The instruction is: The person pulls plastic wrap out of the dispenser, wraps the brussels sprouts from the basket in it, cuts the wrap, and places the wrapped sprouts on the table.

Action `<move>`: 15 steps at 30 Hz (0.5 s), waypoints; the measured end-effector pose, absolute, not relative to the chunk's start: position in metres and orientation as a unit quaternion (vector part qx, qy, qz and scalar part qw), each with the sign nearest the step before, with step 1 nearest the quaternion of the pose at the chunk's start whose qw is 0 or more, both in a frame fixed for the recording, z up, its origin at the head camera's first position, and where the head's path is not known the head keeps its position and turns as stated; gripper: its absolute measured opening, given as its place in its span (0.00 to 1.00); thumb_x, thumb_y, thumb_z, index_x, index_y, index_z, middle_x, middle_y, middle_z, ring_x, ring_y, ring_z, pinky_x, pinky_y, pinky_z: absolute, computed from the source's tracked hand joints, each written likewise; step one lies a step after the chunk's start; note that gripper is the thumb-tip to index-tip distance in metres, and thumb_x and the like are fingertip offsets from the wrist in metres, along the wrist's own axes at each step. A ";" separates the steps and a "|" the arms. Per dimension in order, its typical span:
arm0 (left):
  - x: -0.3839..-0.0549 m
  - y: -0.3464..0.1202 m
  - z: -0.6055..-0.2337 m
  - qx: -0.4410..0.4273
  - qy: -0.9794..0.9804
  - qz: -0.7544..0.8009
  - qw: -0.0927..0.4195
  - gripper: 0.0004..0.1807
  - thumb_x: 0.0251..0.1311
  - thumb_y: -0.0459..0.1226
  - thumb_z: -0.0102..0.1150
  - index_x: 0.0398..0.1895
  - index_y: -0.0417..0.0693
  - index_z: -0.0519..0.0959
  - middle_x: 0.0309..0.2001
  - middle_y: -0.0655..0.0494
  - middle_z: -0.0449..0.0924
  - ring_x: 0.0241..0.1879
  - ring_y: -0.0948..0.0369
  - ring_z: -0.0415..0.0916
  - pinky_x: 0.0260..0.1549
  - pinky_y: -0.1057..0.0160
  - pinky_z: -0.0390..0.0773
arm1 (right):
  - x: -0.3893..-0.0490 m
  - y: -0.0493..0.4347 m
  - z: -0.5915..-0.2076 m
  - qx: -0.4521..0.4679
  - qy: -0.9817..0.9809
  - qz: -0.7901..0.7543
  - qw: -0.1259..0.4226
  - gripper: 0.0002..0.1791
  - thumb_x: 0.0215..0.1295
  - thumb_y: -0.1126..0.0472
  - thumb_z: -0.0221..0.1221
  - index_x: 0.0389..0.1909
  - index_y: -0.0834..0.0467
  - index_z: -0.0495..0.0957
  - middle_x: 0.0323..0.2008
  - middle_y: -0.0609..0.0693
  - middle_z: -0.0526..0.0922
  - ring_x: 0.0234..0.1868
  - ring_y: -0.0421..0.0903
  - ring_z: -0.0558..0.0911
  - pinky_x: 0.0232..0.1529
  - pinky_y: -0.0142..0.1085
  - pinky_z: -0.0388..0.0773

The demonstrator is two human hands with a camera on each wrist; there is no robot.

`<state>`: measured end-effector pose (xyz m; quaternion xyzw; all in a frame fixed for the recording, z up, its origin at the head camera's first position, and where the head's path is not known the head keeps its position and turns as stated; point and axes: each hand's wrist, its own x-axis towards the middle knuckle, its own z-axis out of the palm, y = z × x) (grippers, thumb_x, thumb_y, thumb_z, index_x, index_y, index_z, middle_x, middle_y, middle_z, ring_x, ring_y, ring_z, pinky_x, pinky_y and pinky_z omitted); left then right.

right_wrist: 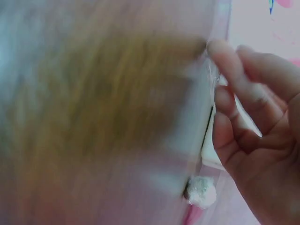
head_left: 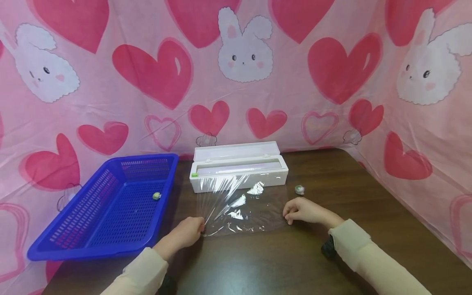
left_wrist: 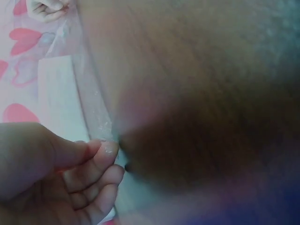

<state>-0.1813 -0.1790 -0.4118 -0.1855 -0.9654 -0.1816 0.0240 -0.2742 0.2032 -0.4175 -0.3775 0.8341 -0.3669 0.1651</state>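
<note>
A sheet of clear plastic wrap [head_left: 239, 215] stretches toward me from a long white wrap dispenser [head_left: 284, 164], whose lid [head_left: 236, 151] stands raised at the back. My left hand [head_left: 187, 232] pinches the near left corner of the film; in the left wrist view thumb and forefinger meet on its edge. At the right corner, my right hand [head_left: 307, 211] holds the film between bent fingers and thumb. Glossy creases run across the sheet above the tabletop. Just beyond the right hand lies a small pale green-and-white lump [head_left: 299, 189], shiny in the right wrist view.
A blue plastic basket [head_left: 110, 209] with perforated sides stands at the left, holding another small greenish lump [head_left: 156, 196]. A green piece [head_left: 194, 175] sits at the dispenser's left end. The dark wooden table [head_left: 258, 266] backs onto a pink cloth [head_left: 287, 94] with hearts and rabbits.
</note>
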 end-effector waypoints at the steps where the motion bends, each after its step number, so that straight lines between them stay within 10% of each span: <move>1: -0.182 -0.179 -0.413 -0.182 -0.966 -0.182 0.029 0.12 0.47 0.22 0.55 0.17 0.45 0.69 0.16 0.58 0.66 0.18 0.59 0.63 0.19 0.60 0.67 | -0.274 0.203 -0.418 -0.371 0.839 -0.363 0.165 0.03 0.61 0.68 0.57 0.29 0.62 0.77 0.19 0.46 0.80 0.23 0.42 0.79 0.27 0.32 0.71; 8: -0.184 -0.182 -0.417 -0.199 -0.962 -0.156 0.100 0.10 0.45 0.26 0.60 0.14 0.47 0.73 0.15 0.60 0.69 0.15 0.62 0.63 0.15 0.60 0.66 | -0.270 0.201 -0.417 -0.344 0.868 -0.318 0.165 0.03 0.58 0.69 0.59 0.28 0.59 0.77 0.14 0.45 0.76 0.17 0.40 0.74 0.22 0.31 0.67; 15: -0.180 -0.179 -0.412 -0.138 -0.978 -0.155 0.035 0.11 0.45 0.30 0.66 0.17 0.48 0.72 0.16 0.60 0.68 0.17 0.61 0.65 0.17 0.61 0.67 | -0.269 0.201 -0.417 -0.324 0.879 -0.300 0.182 0.07 0.56 0.70 0.60 0.27 0.57 0.72 0.12 0.46 0.72 0.15 0.41 0.72 0.18 0.32 0.66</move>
